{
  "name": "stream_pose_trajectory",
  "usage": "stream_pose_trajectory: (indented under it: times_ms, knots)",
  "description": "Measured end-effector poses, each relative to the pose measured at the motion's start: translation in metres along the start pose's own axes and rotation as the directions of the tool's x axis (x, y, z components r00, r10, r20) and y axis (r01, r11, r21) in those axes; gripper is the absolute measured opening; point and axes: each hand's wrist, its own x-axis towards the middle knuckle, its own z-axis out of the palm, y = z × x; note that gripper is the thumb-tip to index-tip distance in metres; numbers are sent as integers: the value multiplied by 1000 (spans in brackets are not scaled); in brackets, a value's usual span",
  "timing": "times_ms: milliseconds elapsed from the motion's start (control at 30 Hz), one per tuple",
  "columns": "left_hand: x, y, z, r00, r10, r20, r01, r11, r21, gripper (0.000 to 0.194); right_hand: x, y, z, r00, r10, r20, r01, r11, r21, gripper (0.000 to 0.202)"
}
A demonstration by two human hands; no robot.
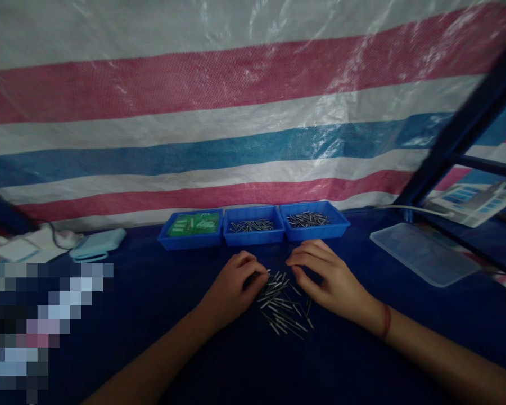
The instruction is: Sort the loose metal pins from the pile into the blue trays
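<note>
Striped plastic sheeting [236, 79] is hanging beyond a pile of thin metal pins [280, 304], which is lying on a dark blue table [130, 315]. Three blue trays [254, 236] are standing behind the pile; a translucent lid [421, 253] is lying to its right. At the pile's left edge, the left hand [238, 286] is curling inward; opposite, the right hand [337, 278] is bending narrowly. Whether either is gripping pins, I cannot tell.

The thin rods [281, 304] look like smooth metal with a bright sheen. The trays [255, 236] are smooth, faintly glossy plastic; the sheet [219, 84] is woven plastic, creased and shiny. The panel [424, 253] looks like smooth translucent plastic, and the surface [143, 304] appears matt.
</note>
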Motion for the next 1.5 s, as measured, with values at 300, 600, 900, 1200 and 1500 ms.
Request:
stream_pose_trajectory:
  times_ms: [300,600,900,1200,1500]
  knots:
    - [-10,27,17,965,-233,-118,173,908,-381,18,-6,-41,12,947,317,-41,-267,855,444,12]
    - [-14,34,21,976,-190,-101,133,900,-415,20,-8,-43,19,902,431,-12,-352,752,558,15]
    - [-17,37,21,987,-86,-132,35,938,-346,18,-9,-48,11,932,355,-71,-288,847,446,14]
    - [-16,37,23,990,-54,-130,7,941,-338,16,-11,-47,10,954,285,-94,-229,894,386,9]
    - [-16,38,25,989,15,-146,-59,953,-298,10,-13,-41,8,949,313,-47,-264,866,425,10]
